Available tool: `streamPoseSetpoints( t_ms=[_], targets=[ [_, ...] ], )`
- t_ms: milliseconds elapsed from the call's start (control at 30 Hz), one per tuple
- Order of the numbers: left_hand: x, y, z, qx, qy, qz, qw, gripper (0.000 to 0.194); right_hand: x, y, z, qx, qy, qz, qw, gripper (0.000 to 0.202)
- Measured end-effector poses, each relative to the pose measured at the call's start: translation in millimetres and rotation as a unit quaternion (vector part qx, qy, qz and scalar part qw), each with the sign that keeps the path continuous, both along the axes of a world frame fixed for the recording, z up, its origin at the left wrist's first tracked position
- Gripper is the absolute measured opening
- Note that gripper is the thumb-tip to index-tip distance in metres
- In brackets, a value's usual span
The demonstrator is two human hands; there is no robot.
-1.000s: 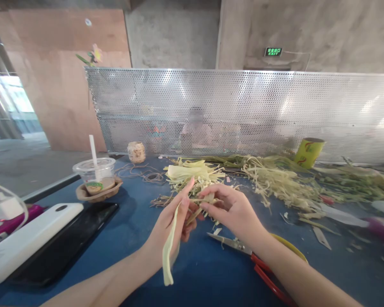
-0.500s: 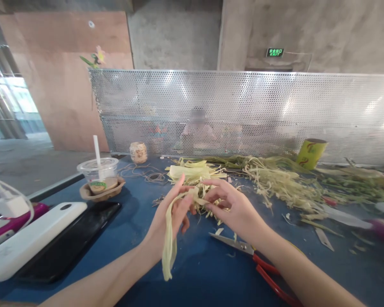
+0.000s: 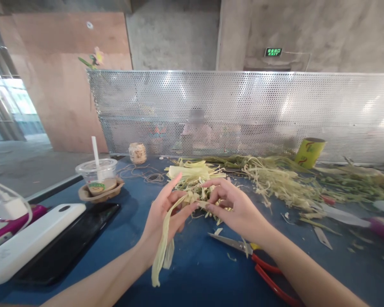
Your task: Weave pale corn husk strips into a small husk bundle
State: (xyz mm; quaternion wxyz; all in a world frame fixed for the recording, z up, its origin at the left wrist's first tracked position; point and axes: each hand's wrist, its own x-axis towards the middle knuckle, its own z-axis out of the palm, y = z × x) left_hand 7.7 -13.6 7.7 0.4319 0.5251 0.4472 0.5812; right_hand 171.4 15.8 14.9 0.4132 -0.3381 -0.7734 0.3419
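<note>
Between my hands is a strip of pale dried husk, one long end hanging down over my left wrist. My left hand is closed on the strip, its thumb pressing near a folded or knotted part. With thumb and index finger my right hand pinches the other end of the husk, close to the left thumb. Just past the fingers lies a heap of pale husk pieces with small cut bits. Red-handled scissors rest partly open on the blue table, partly beneath my right forearm.
At left are a plastic cup with a straw, a white power bank, a black phone and a magenta power strip. More husk fibres, a yellow-green can and a knife lie right. A perforated metal screen stands behind.
Both thumbs have come together at the husk, the left hand rolling slightly. The hanging strip has swung left, and a second, paler end shows below the left hand.
</note>
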Motion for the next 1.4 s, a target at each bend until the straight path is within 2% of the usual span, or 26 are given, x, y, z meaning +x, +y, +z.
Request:
streamPoseSetpoints(
  t_ms=[133, 233, 333, 467, 600, 700, 867, 933, 1033, 1167, 1267, 1333, 1400],
  targets=[
    [2, -2, -0.1, 0.015, -0.048, -0.017, 0.999, 0.084, -3, 0, -0.7, -0.108, 0.054, 0.037, 0.992, 0.019],
    [2, -4, -0.3, 0.020, -0.083, -0.034, 0.996, 0.084, -4, 1, -3.5, -0.168, 0.024, 0.089, 0.981, 0.016],
    [2, -6, -1.7, 0.013, -0.070, -0.076, 0.995, 0.091, -5, 0, -6.2, -0.165, -0.001, 0.128, 0.978, 0.019],
    [5, -6, -4.3, 0.015, -0.050, -0.127, 0.990, 0.098, -6, 0, -7.7, -0.128, 0.037, 0.170, 0.976, 0.018],
    [9, -9, -5.3, 0.026, -0.054, -0.126, 0.990, 0.103, -8, 4, -10.4, -0.097, 0.062, 0.133, 0.984, 0.019],
    [9, -10, -5.9, 0.014, -0.054, -0.137, 0.989, 0.107, -9, 5, -12.9, -0.103, 0.087, 0.105, 0.985, 0.016],
    [4, -9, -6.6, -0.003, -0.056, -0.199, 0.978, 0.107, -9, 0, -12.2, -0.133, 0.072, 0.143, 0.978, 0.012],
    [4, -9, -8.0, -0.008, -0.062, -0.208, 0.976, 0.108, -10, 0, -11.0, -0.136, 0.077, 0.135, 0.978, 0.009],
    [5, -9, -13.7, -0.006, -0.057, -0.233, 0.971, 0.107, -10, 4, -9.8, -0.174, 0.120, 0.118, 0.970, 0.015],
    [5, -7, -21.8, 0.042, -0.076, -0.284, 0.955, 0.105, -8, 10, -8.5, -0.234, 0.171, 0.126, 0.949, 0.029],
    [1, -5, -19.4, 0.030, -0.056, -0.242, 0.968, 0.105, -6, 10, -8.0, -0.219, 0.144, 0.121, 0.957, 0.029],
    [-4, -2, -14.1, 0.003, -0.040, -0.173, 0.984, 0.098, -6, 10, -8.3, -0.198, 0.119, 0.107, 0.967, 0.026],
    [-7, 1, -8.5, -0.004, -0.037, -0.096, 0.995, 0.082, -7, 9, -9.1, -0.167, 0.093, 0.090, 0.977, 0.022]
  ],
)
